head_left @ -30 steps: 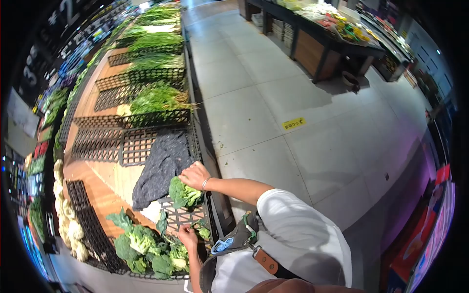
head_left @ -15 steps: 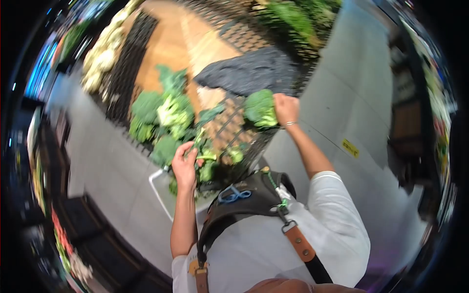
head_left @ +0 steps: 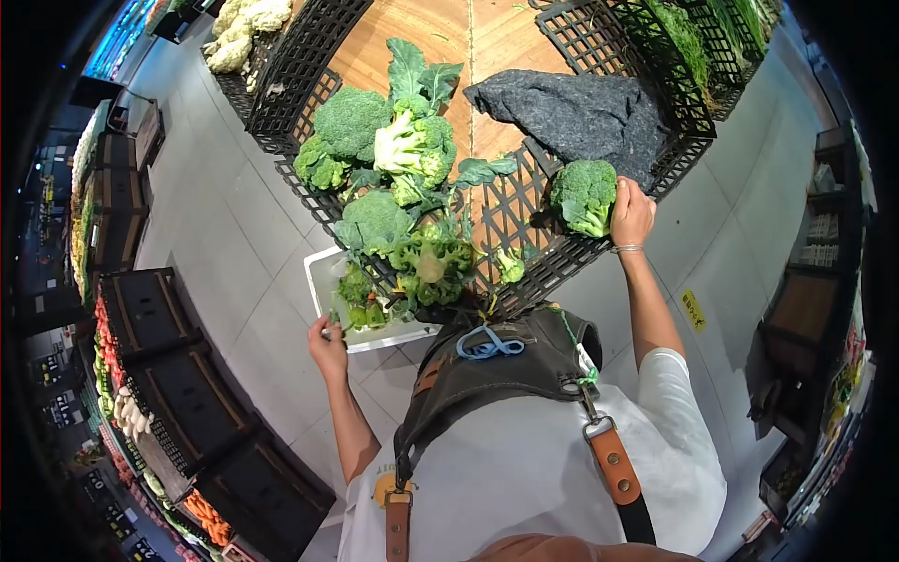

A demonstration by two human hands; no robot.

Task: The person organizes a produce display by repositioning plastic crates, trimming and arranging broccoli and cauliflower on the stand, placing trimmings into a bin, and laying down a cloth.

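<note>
My right hand (head_left: 634, 214) has its fingers closed on the right side of a broccoli head (head_left: 585, 192), at the front right corner of a black plastic mesh crate (head_left: 552, 272). Out over the left edge of a white bin (head_left: 315, 281) is my left hand (head_left: 328, 348), fingers curled together; a small dark green bit shows at the fingertips, too little to name. Several other broccoli heads (head_left: 351, 126) lie at the crate's left, one with its pale cut stems (head_left: 398, 145) turned up. Green trimmings (head_left: 361, 304) lie in the bin.
A dark grey cloth (head_left: 571, 112) lies crumpled at the back right of the crate. Cauliflower (head_left: 243, 33) is at the far left, leafy greens (head_left: 684, 47) at the far right. Black crates (head_left: 187, 403) of vegetables line the left aisle. A yellow floor sticker (head_left: 693, 309) is at right.
My left hand has moved from the crate's front, where it held a green stem, down and left to the white bin. My right hand stays on the broccoli head. The view has shifted.
</note>
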